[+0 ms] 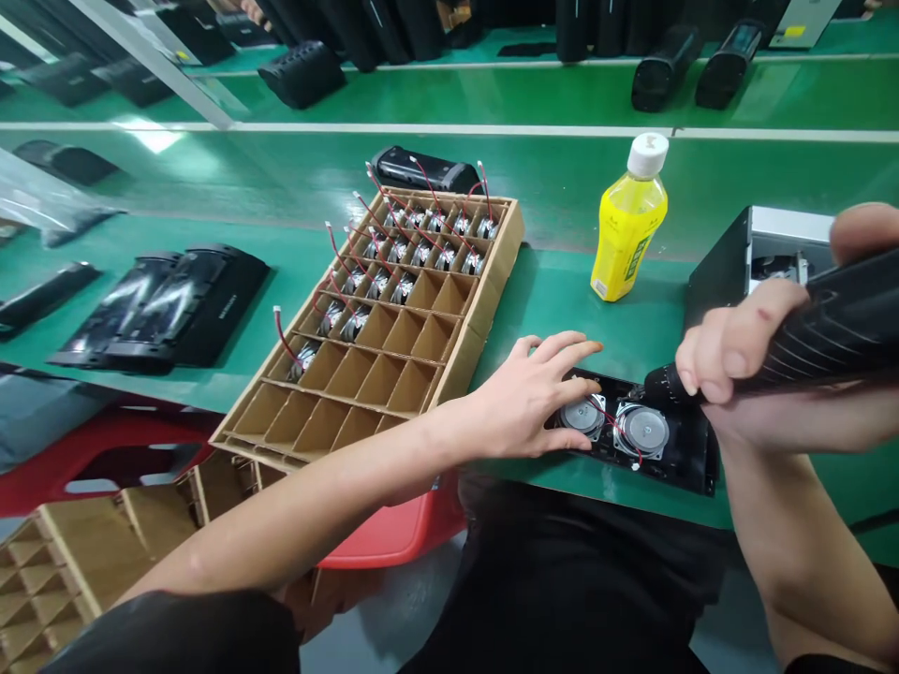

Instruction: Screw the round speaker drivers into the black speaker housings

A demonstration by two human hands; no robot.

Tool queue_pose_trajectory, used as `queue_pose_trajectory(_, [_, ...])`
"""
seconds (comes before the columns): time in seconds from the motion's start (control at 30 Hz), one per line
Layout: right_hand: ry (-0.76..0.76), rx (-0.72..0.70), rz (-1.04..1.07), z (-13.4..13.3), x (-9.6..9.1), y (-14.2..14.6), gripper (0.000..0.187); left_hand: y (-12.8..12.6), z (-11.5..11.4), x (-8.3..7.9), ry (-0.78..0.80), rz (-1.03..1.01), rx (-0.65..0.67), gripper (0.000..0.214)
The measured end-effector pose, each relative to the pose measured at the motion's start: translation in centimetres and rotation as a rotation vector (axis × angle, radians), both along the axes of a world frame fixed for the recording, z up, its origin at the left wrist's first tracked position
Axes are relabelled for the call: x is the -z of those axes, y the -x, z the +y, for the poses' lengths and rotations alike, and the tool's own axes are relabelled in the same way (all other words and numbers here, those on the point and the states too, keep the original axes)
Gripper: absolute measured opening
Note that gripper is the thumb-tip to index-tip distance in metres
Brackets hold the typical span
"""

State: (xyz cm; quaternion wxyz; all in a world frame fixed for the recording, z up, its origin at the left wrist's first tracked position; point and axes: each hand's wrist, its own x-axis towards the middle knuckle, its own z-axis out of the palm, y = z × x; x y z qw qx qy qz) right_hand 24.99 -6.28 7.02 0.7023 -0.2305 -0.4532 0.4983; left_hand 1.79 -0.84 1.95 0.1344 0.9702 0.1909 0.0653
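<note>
A black plastic speaker housing lies on the green bench in front of me, with two round speaker drivers set in it and thin red wires across them. My left hand rests with spread fingers over the housing's left end, partly covering the left driver. My right hand is wrapped round a black electric screwdriver, held nearly level. Its tip points down at the housing's upper edge, beside the right driver; whether it touches a screw is too small to tell.
Left of the housing, a divided cardboard box holds several drivers with upright red wires. A yellow bottle stands behind. A black box is at right. Finished-looking black casings lie at left. A red stool sits below the bench.
</note>
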Motion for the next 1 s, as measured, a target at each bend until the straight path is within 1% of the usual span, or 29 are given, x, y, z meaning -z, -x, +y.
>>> queue_pose_trajectory(0.07, [-0.047, 0.018, -0.027, 0.4, -0.1, 1.1, 0.04, 0.0, 0.0, 0.3, 0.043, 0.033, -0.01, 0.059])
queue_pose_trajectory(0.1, [-0.042, 0.015, -0.042, 0.6, -0.1, 1.5, 0.043, 0.0, 0.0, 0.4, 0.07, 0.045, -0.014, 0.059])
queue_pose_trajectory(0.23, [0.032, 0.013, -0.111, 1.3, 0.3, 2.1, 0.054, 0.0, 0.3, 0.3, 0.195, 0.062, -0.04, 0.057])
queue_pose_trajectory(0.33, [0.044, 0.065, -0.13, 1.8, 0.1, 2.9, 0.067, -0.2, 1.0, 0.2, 0.304, 0.056, -0.043, 0.058])
queue_pose_trajectory(0.4, [0.068, 0.115, -0.146, 2.1, -0.1, 3.5, 0.072, -0.2, 1.5, 0.3, 0.351, 0.057, -0.035, 0.059])
queue_pose_trajectory(0.5, [0.069, 0.156, -0.163, 2.4, 0.0, 4.3, 0.072, -0.2, 1.8, 0.5, 0.341, 0.062, -0.032, 0.055])
queue_pose_trajectory(0.63, [0.001, 0.164, -0.124, 2.7, 1.0, 4.8, 0.072, -0.1, 1.8, 0.5, 0.33, 0.065, -0.02, 0.05])
queue_pose_trajectory(0.73, [-0.009, 0.192, -0.129, 2.9, 1.5, 4.9, 0.076, 0.0, 1.8, 0.5, 0.332, 0.059, -0.011, 0.049])
queue_pose_trajectory(0.8, [0.005, 0.166, -0.147, 3.0, 1.7, 4.8, 0.079, 0.0, 1.8, 0.5, 0.33, 0.057, -0.008, 0.05])
queue_pose_trajectory(0.93, [0.031, 0.079, -0.185, 2.8, 1.7, 4.4, 0.08, 0.0, 1.9, 0.7, 0.326, 0.057, -0.009, 0.051])
queue_pose_trajectory(1.0, [0.042, 0.063, -0.211, 2.7, 1.7, 4.2, 0.082, 0.1, 1.9, 0.8, 0.322, 0.052, -0.007, 0.051])
